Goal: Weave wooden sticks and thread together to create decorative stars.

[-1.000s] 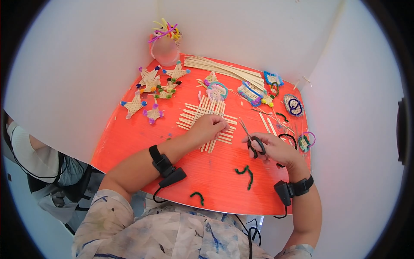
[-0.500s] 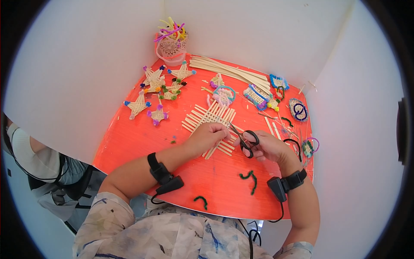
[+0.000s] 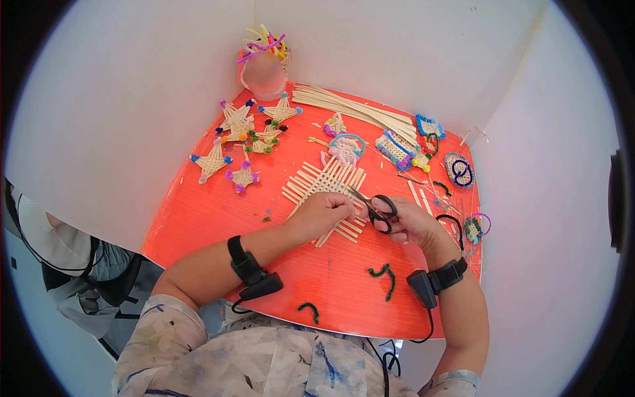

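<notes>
A lattice of crossed pale flat strips point(image 3: 316, 183) lies on the red tabletop in front of me, loosely woven, its strip ends sticking out unevenly. My left hand point(image 3: 325, 210) rests on its near part with the fingers curled and the thumb pressed to them. What the fingertips pinch is hidden. Black-handled scissors point(image 3: 382, 213) are in my right hand point(image 3: 411, 221), with fingers at the loops. The blades point up and left over the lattice's right side, close to my left fingertips. Whether they touch a strip is too small to tell.
Several star-shaped woven pieces point(image 3: 213, 161) lie at the left. Behind them stands a container of pipe cleaners point(image 3: 264, 47). A bundle of long pale strips point(image 3: 357, 109) lies along the back. Woven pieces point(image 3: 395, 147) lie at the right, green pipe cleaner bits point(image 3: 389, 281) at the front.
The scissors have turned slightly in my right hand, their loops now closer together. My left hand stays at the same place on the lattice. The whole view has shifted a little.
</notes>
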Motion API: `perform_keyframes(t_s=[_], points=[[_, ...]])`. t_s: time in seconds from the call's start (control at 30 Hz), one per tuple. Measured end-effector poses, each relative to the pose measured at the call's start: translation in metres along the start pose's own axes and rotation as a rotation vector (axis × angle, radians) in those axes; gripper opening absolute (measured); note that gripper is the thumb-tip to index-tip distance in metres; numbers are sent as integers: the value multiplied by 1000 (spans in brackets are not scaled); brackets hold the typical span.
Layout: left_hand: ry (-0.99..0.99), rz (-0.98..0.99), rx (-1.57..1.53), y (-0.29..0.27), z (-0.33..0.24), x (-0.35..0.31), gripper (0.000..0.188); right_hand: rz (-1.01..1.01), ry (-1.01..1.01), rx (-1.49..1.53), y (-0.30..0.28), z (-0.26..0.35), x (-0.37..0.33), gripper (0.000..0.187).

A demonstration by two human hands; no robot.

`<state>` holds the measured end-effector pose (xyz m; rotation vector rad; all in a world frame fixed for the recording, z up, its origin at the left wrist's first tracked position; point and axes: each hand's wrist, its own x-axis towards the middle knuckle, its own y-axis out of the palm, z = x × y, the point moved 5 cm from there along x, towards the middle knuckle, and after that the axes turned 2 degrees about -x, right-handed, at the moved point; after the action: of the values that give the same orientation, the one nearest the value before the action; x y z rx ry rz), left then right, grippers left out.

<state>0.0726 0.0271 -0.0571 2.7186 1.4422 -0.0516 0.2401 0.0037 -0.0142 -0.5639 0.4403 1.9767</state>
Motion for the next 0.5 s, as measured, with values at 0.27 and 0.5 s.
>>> perform_keyframes(t_s=[0.27,0.5], points=[[-64,-4,77,-1,7,2,17,10,-37,-29,2,0,2,37],[34,-7,78,1,-3,0,17,-23,-64,-8,6,10,-5,34]])
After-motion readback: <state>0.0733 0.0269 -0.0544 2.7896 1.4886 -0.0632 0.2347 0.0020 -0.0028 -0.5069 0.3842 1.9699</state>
